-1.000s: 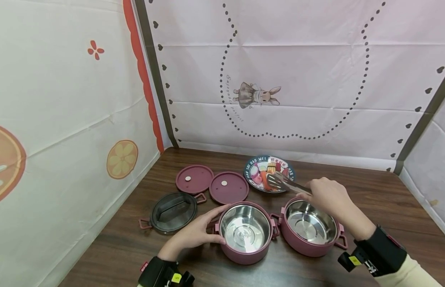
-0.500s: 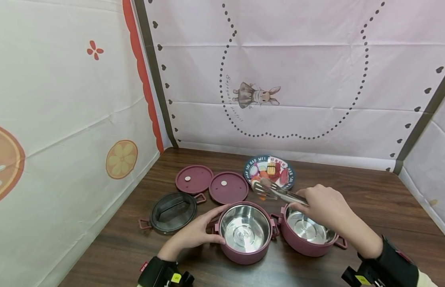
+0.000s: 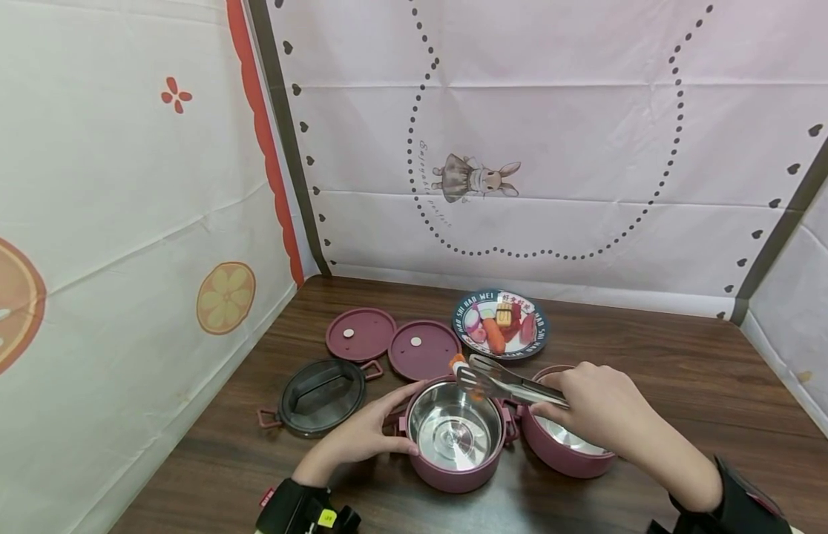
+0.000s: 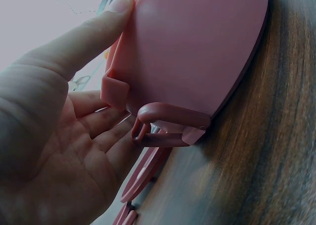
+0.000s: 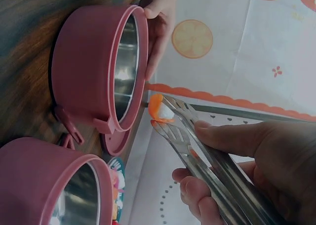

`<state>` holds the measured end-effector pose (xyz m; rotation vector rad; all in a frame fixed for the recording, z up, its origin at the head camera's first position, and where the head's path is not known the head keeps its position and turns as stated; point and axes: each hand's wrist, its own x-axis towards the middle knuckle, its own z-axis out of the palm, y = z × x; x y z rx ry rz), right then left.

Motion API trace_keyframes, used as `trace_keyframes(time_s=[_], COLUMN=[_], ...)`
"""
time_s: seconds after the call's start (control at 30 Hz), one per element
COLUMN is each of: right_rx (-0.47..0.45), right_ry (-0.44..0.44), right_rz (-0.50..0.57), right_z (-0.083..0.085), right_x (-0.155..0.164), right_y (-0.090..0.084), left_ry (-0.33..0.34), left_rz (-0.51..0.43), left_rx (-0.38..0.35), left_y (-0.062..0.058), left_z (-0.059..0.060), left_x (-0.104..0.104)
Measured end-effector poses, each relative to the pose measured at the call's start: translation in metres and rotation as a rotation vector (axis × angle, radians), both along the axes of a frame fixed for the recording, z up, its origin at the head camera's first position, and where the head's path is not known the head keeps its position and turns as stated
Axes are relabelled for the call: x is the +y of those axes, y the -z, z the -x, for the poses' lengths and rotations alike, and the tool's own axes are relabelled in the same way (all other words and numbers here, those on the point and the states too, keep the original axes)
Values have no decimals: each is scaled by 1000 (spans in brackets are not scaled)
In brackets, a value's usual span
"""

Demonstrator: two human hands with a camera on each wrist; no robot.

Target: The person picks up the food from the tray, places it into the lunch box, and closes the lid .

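Note:
In the head view my left hand (image 3: pixel 363 434) steadies a dusky-pink pot (image 3: pixel 454 476) with a steel lining, thumb and fingers spread round its left side. The left wrist view has the thumb at the rim and the fingers near the side handle (image 4: pixel 170 115). Metal tongs (image 3: pixel 517 387) are gripped by my right hand (image 3: pixel 594 404), above a second pink pot (image 3: pixel 564 454). Between the tong tips, over the first pot's back rim, is a small orange-and-white food piece (image 5: pixel 160 108); its exact kind is unclear.
A blue-rimmed plate (image 3: pixel 539 335) with several toy foods lies at the back. Two round pink lids (image 3: pixel 360 334) rest left of it. A dark lid (image 3: pixel 323 400) with pink handles at its sides sits left of my left hand. Fabric walls (image 3: pixel 587 148) enclose the table.
From the plate, my right hand has brought the tongs forward and left to the first pot, lifting the orange-and-white piece away. The left hand stays on its pot.

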<state>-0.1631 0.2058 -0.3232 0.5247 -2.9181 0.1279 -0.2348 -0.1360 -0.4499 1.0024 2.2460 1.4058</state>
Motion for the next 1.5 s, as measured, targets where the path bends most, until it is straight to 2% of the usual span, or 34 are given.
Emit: trace_keyframes(time_s=[0.37, 0.73, 1.5], right_rx=[-3, -9, -69], right_ry=[-18, 0, 63], right_rz=[9, 8, 13], right_z=[-6, -5, 9], right_x=[0, 6, 15], right_y=[0, 0, 0], left_ry=[3, 13, 7], left_rz=[8, 2, 3], left_rx=[13, -8, -33], left_y=[-1, -2, -3], left_z=[1, 0, -1], left_x=[0, 1, 1])
